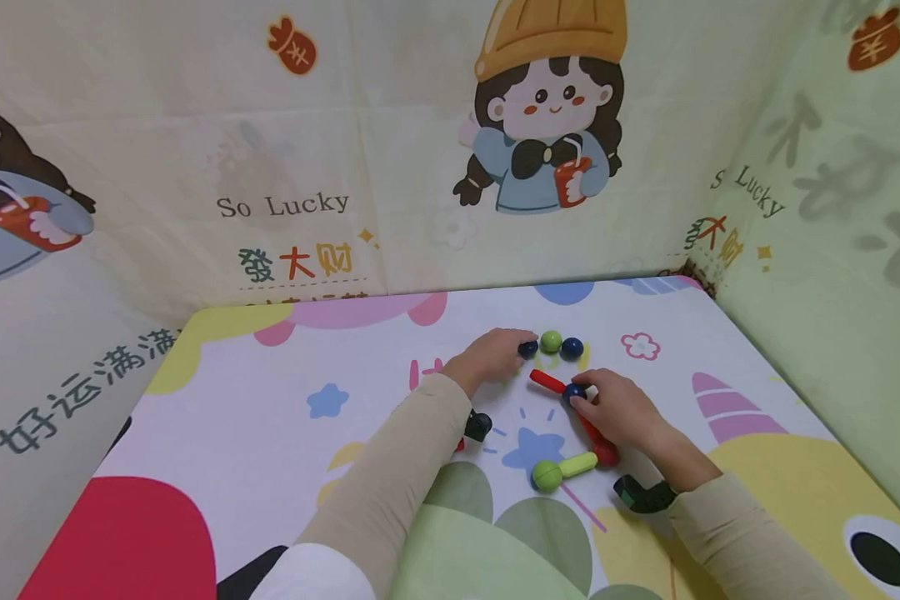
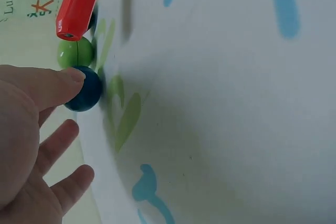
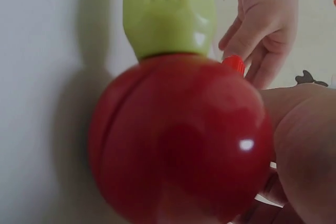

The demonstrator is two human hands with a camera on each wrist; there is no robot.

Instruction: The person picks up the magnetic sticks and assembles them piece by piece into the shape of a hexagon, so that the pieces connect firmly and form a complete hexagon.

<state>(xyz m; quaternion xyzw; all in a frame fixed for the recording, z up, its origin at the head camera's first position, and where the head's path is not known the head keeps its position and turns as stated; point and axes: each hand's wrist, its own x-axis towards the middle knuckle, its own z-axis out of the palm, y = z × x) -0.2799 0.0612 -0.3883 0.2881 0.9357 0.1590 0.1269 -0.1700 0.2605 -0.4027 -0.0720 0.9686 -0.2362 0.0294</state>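
At the table's far side my left hand pinches a dark blue ball; in the left wrist view the thumb lies on this ball. A green ball and another dark blue ball sit beside it in a row. My right hand grips a blue ball between two red sticks. From there the joined pieces run to a red ball, a light green stick and a green ball.
A printed white cloth covers the table, with patterned fabric walls behind and at the sides. A small red piece shows partly beside the left forearm. Black devices are worn on both wrists.
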